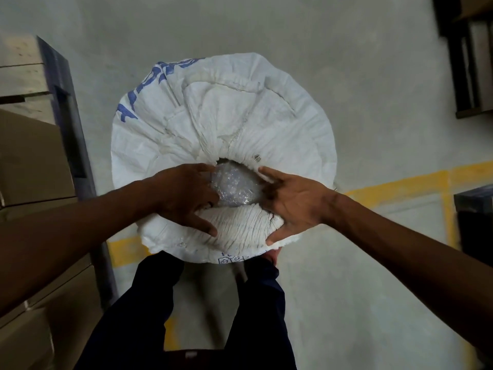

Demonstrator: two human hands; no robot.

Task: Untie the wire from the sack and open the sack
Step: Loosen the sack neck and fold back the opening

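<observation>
A large white woven sack (280, 124) with blue print stands upright on the floor in front of me. Its mouth is gathered in pleats and parted in the middle, showing a clear plastic liner (234, 186) inside. My left hand (184, 196) grips the left edge of the mouth, fingers spread over the near pleated flap (242, 228). My right hand (290, 204) holds the right edge of the mouth, thumb under the flap. No wire is visible around the mouth.
Stacked cardboard boxes (29, 161) and a dark blue rack post (66, 102) stand close on the left. Dark shelving (466, 62) is at the upper right and a dark box (474, 222) at the right. Yellow floor lines (400, 186) run under the sack. My legs (186, 316) are below.
</observation>
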